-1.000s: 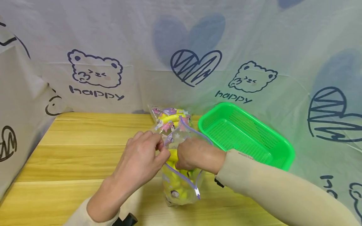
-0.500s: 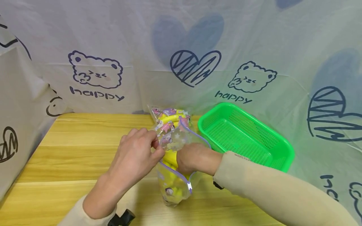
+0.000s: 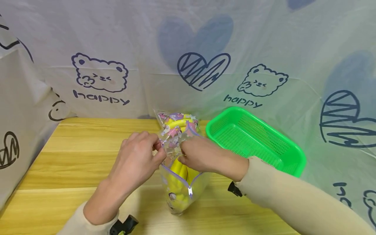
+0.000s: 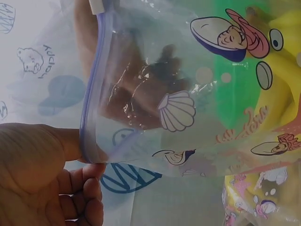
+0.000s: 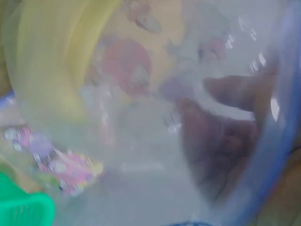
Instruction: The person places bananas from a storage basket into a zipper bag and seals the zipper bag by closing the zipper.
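Observation:
A clear zip bag (image 3: 196, 192) with cartoon prints and a purple zip edge stands on the table, its mouth wide apart. Bananas (image 3: 178, 173) fill its lower part. My left hand (image 3: 136, 156) pinches the left edge of the mouth between thumb and forefinger; the left wrist view shows this grip on the purple strip. My right hand (image 3: 204, 153) is within the bag's mouth, above the bananas. Through the film in the right wrist view, the thumb and fingers (image 5: 211, 146) stand apart with nothing seen between them.
A second printed bag (image 3: 177, 124) with bananas in it lies behind the first. To the right is a green plastic basket (image 3: 271, 129) with perforated walls. A printed white cloth (image 3: 141, 94) hangs behind the wooden table (image 3: 82, 150).
My right hand has gone down into the bag and come back up, away from the bananas. My left hand has drawn the bag's edge slightly to the left.

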A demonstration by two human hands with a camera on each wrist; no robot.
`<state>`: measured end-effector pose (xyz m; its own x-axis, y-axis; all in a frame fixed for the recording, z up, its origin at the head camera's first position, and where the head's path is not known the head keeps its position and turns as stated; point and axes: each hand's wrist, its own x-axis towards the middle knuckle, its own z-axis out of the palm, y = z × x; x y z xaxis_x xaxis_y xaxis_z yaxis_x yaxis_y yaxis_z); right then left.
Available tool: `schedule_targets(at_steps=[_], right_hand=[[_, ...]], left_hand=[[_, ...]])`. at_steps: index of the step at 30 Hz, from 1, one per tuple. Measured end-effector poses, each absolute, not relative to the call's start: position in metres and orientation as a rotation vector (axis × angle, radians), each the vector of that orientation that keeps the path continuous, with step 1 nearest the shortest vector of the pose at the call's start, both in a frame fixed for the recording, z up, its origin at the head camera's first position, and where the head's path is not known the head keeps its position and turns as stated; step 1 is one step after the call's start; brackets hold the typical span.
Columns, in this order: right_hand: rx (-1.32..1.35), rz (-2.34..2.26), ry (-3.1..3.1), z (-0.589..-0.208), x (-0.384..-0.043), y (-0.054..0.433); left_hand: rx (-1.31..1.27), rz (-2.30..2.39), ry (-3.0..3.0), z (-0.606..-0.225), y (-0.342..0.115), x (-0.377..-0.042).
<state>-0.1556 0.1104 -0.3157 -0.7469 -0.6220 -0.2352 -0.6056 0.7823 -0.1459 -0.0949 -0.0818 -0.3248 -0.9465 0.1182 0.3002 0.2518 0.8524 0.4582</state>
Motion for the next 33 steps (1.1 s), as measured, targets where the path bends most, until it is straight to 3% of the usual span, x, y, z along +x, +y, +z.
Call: schedule_targets(at_steps=[6, 17, 33], right_hand=[[-1.148, -0.35, 2.985, -0.296, -0.162, 0.13], [-0.845, -0.631, 2.901, -0.296, -0.209, 0.168], [-1.181, -0.653, 2.798, -0.313, -0.226, 0.165]], left_hand=[[-0.257, -0.734, -2.768, -0.325, -0.087, -0.099], [-0.26, -0.717, -2.752, -0.327, -0.087, -0.102], [-0.339, -0.77, -2.75, -0.331, -0.091, -0.118]])
